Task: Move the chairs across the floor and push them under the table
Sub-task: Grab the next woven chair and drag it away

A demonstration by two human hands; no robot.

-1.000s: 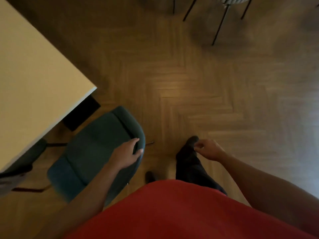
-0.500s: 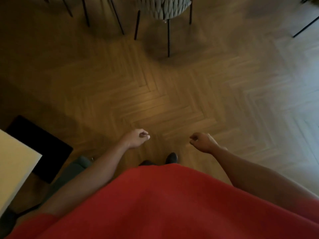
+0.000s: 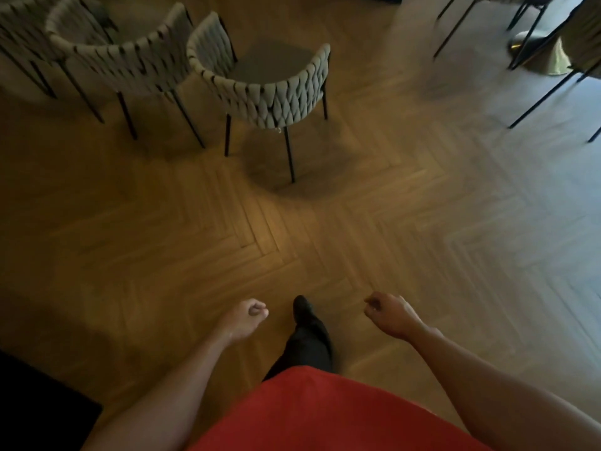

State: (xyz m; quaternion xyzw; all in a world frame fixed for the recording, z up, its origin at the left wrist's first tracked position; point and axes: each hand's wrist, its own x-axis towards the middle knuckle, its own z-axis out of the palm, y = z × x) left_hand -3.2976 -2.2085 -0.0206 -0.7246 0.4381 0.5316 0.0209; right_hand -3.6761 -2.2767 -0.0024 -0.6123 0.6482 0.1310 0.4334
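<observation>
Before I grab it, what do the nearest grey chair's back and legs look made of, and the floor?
Nearest chair: back looks like matte grey padded fabric strips, plainly woven; legs, thin black rods, probably metal. Floor: herringbone planks, wood or wood-look, with a soft sheen.

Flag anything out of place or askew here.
The woven grey chairs stand clustered on the open floor, not at any table in view. Nothing looks spilled or damaged.

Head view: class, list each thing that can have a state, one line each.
Left hand: fingers loosely curled, holds nothing.
Right hand: fingers loosely curled, holds nothing.
Nearest woven chair: upright, seat bare, untouched.
Second woven chair: upright, untouched.
</observation>
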